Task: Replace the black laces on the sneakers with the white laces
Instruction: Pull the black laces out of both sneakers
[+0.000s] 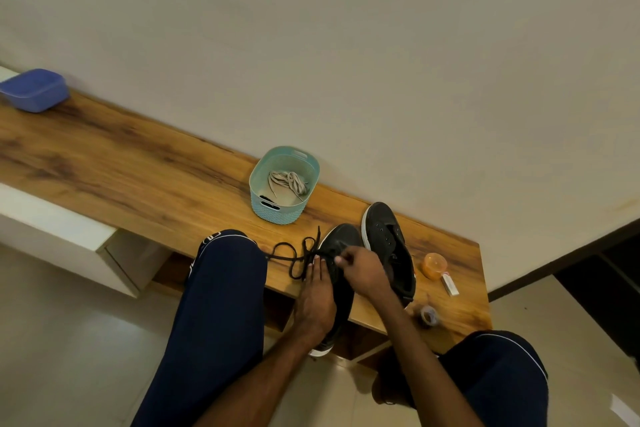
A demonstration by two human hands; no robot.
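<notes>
Two black sneakers lie side by side on the wooden bench (138, 170). The near sneaker (341, 243) carries a black lace (294, 253) that trails in loose loops to its left on the wood. My left hand (317, 302) rests flat along this shoe's left side and holds it. Over its eyelets my right hand (360, 270) pinches the lace. The far sneaker (386, 236) shows bare eyelets with no lace. White laces (289, 182) lie coiled inside a light blue basket (273, 211) behind the shoes.
A blue lidded box (34, 90) sits at the bench's far left. To the right of the sneakers are an orange round container (434, 265), a small white packet (450, 284) and a roll of tape (429, 315). My knees in dark trousers flank the bench edge.
</notes>
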